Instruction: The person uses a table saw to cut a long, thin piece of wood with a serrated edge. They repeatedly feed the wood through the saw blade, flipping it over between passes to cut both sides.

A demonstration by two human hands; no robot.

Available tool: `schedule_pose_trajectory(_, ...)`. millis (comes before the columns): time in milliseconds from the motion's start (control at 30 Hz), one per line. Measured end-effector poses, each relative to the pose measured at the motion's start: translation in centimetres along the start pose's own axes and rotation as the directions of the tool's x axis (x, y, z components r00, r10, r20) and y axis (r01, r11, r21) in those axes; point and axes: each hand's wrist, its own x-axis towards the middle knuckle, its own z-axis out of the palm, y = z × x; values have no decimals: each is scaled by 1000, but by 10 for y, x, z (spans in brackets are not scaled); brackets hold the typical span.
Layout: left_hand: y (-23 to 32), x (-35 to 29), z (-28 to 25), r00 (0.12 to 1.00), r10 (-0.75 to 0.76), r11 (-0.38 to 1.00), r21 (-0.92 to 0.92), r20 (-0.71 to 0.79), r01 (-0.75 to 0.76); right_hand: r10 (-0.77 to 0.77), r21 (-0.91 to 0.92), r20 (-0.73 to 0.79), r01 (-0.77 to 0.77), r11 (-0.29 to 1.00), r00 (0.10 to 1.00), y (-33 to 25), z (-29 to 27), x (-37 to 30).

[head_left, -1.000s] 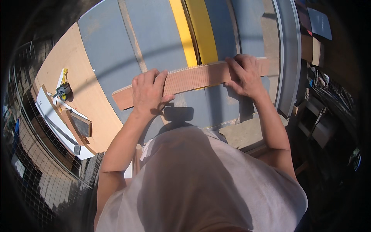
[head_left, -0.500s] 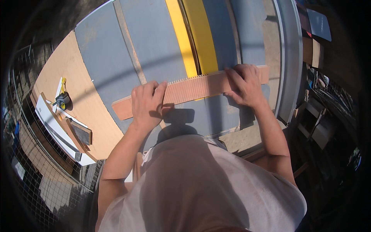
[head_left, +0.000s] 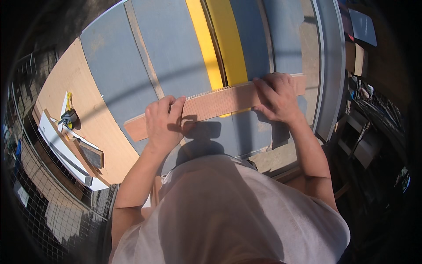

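Grooved wooden strip [head_left: 220, 103]: one, lying crosswise toward the near edge of the grey table [head_left: 171, 44], over the yellow insert [head_left: 232, 53]. Left hand [head_left: 164, 121]: gripping near its left end. Right hand [head_left: 277, 96]: gripping near its right. Step, apparently: steadying the strip across the slot [head_left: 215, 44]; moving it calls for even, two-handed pressure.

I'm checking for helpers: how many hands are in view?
2: the left hand holds the wooden board near its left end, the right hand near its right end.

Bright sunlight casts hard shadows [head_left: 204, 130] — everything bends and darkens outward.
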Motion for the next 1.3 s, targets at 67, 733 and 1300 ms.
schedule_pose_trajectory(67, 1, 3, -3, 1000, -7, 1000, 6, 15, 7, 10, 4, 18, -11, 1000, 1000, -1, 1, 0)
schedule_pose_trajectory(733, 0, 14, -10, 1000, 2, 999, 51, 28, -3, 33, 6, 17, -33, 999, 999, 2, 1, 8)
schedule_pose_trajectory(1300, -10, 37, -21, 998, -32, 998, 61, 51, 29, 101, 33, 31, -102, 994, 994, 10, -13, 35)
